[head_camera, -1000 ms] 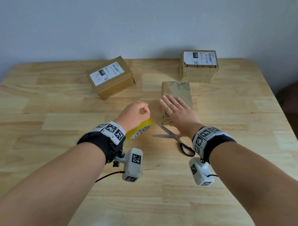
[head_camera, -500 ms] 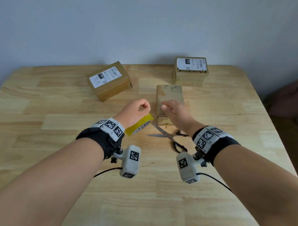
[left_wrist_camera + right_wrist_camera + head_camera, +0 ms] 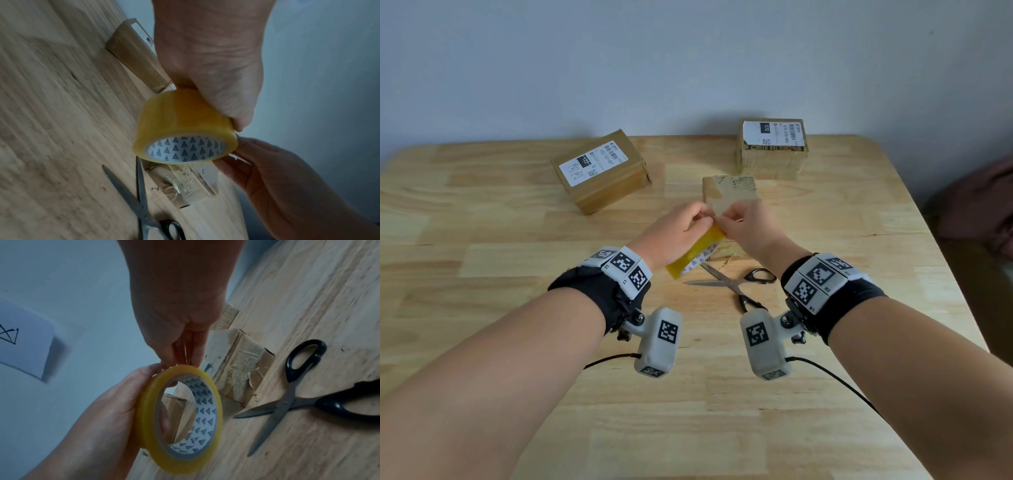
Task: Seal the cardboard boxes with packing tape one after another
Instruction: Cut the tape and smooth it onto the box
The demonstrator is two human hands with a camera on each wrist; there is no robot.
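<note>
Gripping glossy yellow tape roll [image 3: 697, 250]: left hand [image 3: 677, 230]; right hand [image 3: 743, 224] pinching its edge above taped cardboard box [image 3: 729, 192].

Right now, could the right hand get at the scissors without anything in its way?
Probably yes. The scissors lie open on the table just below the right hand, nothing covering them. But its fingers are pinching at the tape roll the left hand holds.

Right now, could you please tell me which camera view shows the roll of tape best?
The left wrist view: the tape roll sits centred, showing its yellow band and printed core. The right wrist view shows it nearly edge-on, looking through the core. In the head view it is small and mostly covered by the left hand.
</note>
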